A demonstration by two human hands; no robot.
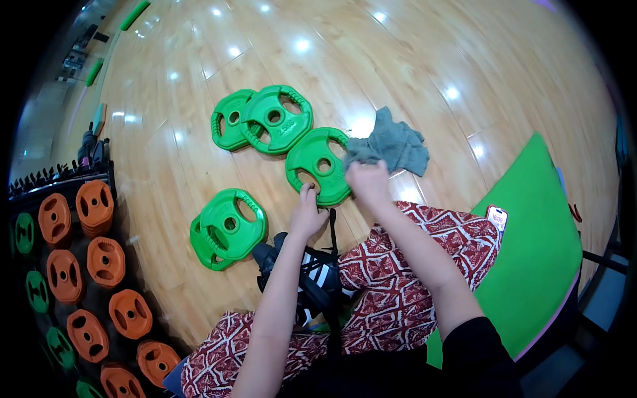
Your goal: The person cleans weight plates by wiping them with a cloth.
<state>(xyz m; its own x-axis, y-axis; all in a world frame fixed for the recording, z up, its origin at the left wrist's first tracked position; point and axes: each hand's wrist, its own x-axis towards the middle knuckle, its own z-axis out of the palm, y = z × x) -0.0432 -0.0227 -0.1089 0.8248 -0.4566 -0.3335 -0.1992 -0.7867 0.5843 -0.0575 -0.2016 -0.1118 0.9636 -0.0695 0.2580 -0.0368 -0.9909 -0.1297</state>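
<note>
My left hand (308, 213) grips the near rim of a green weight plate (308, 154) at its lower handle slot. The plate rests on the wooden floor. Bunched in my right hand (369, 182) is a grey-green cloth (395, 142), touching the plate's right side and spreading beyond it over the floor. Just past this plate, another green weight plate (286, 129), marked 2.5 kg, overlaps a third green plate (227, 138). To the left of my left hand, one green plate (244, 233) lies partly on top of another (200, 247).
A rack at left carries orange plates (63, 282) and green plates (38, 292). A black shoe (315, 275) is beside my left forearm. At right lies a green mat (524, 245), with a phone (496, 216) by my patterned trouser leg (424, 245). The wooden floor (398, 60) reflects lights.
</note>
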